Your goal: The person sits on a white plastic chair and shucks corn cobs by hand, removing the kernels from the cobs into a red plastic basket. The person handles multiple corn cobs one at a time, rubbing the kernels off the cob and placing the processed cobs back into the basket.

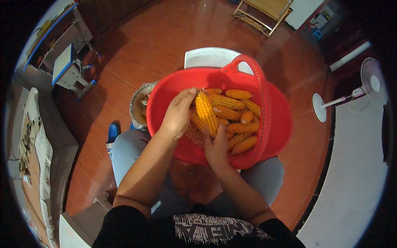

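A yellow ear of corn [206, 112] is held between my two hands over a red plastic basket [167, 90]. My left hand [179, 108] grips its upper end, and my right hand [216, 148] has the fingers around its lower end. Under and to the right of it, several dried ears of corn [237, 128] lie piled in the basket. Reddish, rough pieces [194, 134], perhaps bare cobs, sit below my left hand; the hand and the held ear partly hide them. The basket's arched handle [263, 102] rises across its right part.
Left of the basket stands a plastic-lined bin [136, 105]. A white surface [211, 57] shows behind the basket. Farther off are a stool [66, 66] at left, a wooden folding piece of furniture [266, 12] at the back and a standing fan [341, 96] at right. A blue slipper [114, 130] is near my left leg.
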Available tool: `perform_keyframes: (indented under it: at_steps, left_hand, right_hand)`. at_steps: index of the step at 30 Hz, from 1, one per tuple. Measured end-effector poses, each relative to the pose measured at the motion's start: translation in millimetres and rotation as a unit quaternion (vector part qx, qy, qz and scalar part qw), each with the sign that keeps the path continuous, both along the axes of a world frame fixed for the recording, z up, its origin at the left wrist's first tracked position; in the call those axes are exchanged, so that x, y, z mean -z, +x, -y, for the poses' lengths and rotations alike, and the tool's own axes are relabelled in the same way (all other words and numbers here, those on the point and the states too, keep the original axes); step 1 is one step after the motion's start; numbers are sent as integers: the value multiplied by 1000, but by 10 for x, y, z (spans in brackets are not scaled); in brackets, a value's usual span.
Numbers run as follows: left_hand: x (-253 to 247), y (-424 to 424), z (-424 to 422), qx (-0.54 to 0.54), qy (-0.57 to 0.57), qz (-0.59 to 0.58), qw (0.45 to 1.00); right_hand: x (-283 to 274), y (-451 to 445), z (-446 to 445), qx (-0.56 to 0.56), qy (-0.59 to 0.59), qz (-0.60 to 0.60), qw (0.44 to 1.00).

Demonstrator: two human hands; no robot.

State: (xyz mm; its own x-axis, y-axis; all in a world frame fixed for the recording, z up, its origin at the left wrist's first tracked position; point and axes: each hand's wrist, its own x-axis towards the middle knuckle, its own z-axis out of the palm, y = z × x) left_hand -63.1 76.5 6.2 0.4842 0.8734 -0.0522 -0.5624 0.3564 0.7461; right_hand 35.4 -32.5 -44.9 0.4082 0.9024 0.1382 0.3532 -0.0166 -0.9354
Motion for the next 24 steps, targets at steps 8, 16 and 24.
perform_keyframes:
  at_steps: [8, 16, 24]
  left_hand:
    - [11, -139, -69, 82, -47, 75, 993]
    - [0, -204, -97, 136, -30, 55, 989]
    - [37, -106, -97, 91, -59, 6, 994]
  right_hand:
    - [-150, -35, 20, -19, 19, -43, 999]
    - [-43, 20, 42, -79, 31, -3, 996]
    - [43, 23, 57, -32, 33, 57, 997]
